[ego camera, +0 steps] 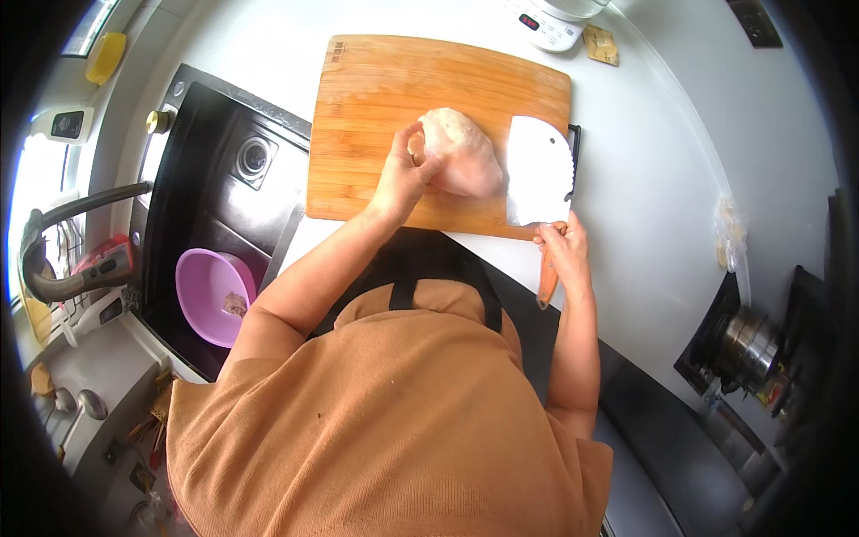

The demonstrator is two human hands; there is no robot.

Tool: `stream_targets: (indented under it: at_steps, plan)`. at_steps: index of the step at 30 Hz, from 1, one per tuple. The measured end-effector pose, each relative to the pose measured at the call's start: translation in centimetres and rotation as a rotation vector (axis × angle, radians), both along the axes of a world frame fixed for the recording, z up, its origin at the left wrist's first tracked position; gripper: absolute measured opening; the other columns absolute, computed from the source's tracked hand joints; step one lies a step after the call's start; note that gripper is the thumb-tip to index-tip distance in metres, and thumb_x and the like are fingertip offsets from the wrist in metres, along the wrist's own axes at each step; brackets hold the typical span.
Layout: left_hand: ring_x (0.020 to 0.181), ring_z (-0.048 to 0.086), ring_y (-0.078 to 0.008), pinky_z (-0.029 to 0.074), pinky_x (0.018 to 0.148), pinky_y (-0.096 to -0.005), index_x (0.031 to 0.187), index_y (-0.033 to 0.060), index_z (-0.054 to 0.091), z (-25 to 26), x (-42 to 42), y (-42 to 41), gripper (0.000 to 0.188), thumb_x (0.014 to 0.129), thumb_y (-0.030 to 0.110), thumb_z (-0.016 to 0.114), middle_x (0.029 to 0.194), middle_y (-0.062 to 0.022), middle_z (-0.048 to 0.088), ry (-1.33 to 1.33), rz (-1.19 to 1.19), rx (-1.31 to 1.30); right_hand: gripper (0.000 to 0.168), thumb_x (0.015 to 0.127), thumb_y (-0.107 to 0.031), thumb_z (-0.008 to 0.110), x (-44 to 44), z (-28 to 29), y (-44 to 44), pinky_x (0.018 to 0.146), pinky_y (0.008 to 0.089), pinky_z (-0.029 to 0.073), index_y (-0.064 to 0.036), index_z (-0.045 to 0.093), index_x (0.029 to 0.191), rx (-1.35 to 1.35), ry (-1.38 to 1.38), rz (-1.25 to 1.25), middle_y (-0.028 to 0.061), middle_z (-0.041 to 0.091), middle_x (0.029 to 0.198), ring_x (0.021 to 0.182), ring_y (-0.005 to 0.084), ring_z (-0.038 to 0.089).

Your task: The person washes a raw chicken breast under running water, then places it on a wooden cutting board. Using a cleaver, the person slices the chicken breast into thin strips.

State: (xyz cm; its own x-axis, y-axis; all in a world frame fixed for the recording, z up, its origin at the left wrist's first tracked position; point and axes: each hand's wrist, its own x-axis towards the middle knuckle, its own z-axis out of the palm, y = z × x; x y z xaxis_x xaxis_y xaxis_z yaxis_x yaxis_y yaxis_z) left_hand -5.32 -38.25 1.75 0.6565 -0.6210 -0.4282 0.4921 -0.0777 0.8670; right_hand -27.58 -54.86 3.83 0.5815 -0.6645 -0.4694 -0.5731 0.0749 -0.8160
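A large piece of raw chicken (463, 154), apparently a breast, lies on a wooden cutting board (376, 80). My left hand (406, 171) grips its left edge between thumb and fingers. To the right of the meat, a kitchen cleaver (539, 171) with a broad, shiny blade lies flat or nearly so over the board's right side; whether the blade touches the wood I cannot tell. My right hand (567, 245) holds the cleaver near the base of its orange-brown handle (548, 276), at the board's lower right corner.
A black sink (201, 174) with a faucet (97, 201) is at the left, holding a purple basin (208, 295) with a small scrap inside. A white kitchen appliance (553, 30) and a small packet (600, 45) stand beyond the board. A metal pot (750, 342) sits at the far right.
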Motion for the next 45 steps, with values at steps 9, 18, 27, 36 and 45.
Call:
stream_targets:
  at_steps: [9,18,27,36,45]
  plan:
    - [0.103,0.052,-0.0365,0.046,0.085,-0.0436,0.119,0.0082,0.055,1.8,1.3,1.0,0.044,0.077,0.013,0.068,0.120,-0.0198,0.049,-1.485,-0.107,0.399,0.031,0.085,-0.018,0.054,2.9,5.4,3.0,0.066,0.0432,0.049,-0.002,0.057,0.111,-0.494,0.265,0.209,0.0208,0.061,0.070,0.068,0.0381,0.060]
    - [0.112,0.045,-0.0340,0.038,0.088,-0.0437,0.113,0.0099,0.057,-1.8,1.3,-1.6,0.043,0.071,0.014,0.064,0.117,-0.0119,0.050,-1.631,-0.294,0.260,0.019,0.089,-0.015,0.053,5.4,5.7,2.9,0.066,0.0451,0.050,-0.004,0.057,0.103,-0.796,0.244,0.411,0.0156,0.061,0.093,0.075,0.0358,0.062]
    - [0.110,0.044,-0.0348,0.036,0.089,-0.0455,0.117,0.0106,0.054,-1.3,0.9,-2.3,0.044,0.074,0.017,0.062,0.116,-0.0133,0.048,-1.546,-0.268,0.305,0.017,0.088,-0.008,0.053,7.9,6.4,2.4,0.063,0.0432,0.053,-0.002,0.051,0.103,-0.860,0.133,0.564,0.0154,0.057,0.098,0.073,0.0366,0.062]
    - [0.111,0.042,-0.0346,0.034,0.090,-0.0462,0.120,0.0090,0.052,-2.3,0.8,-2.4,0.048,0.074,0.021,0.060,0.119,-0.0133,0.047,-1.561,-0.285,0.369,0.021,0.085,-0.001,0.051,8.2,7.4,2.2,0.060,0.0423,0.054,0.000,0.046,0.105,-0.846,0.143,0.669,0.0187,0.058,0.099,0.073,0.0375,0.063]
    - [0.110,0.043,-0.0350,0.034,0.089,-0.0464,0.115,0.0076,0.054,-2.1,1.0,-2.5,0.045,0.073,0.021,0.060,0.117,-0.0139,0.048,-1.552,-0.289,0.342,0.021,0.077,0.004,0.055,9.1,7.9,1.8,0.055,0.0363,0.055,-0.002,0.041,0.092,-0.883,0.272,0.776,0.0161,0.055,0.087,0.067,0.0317,0.063]
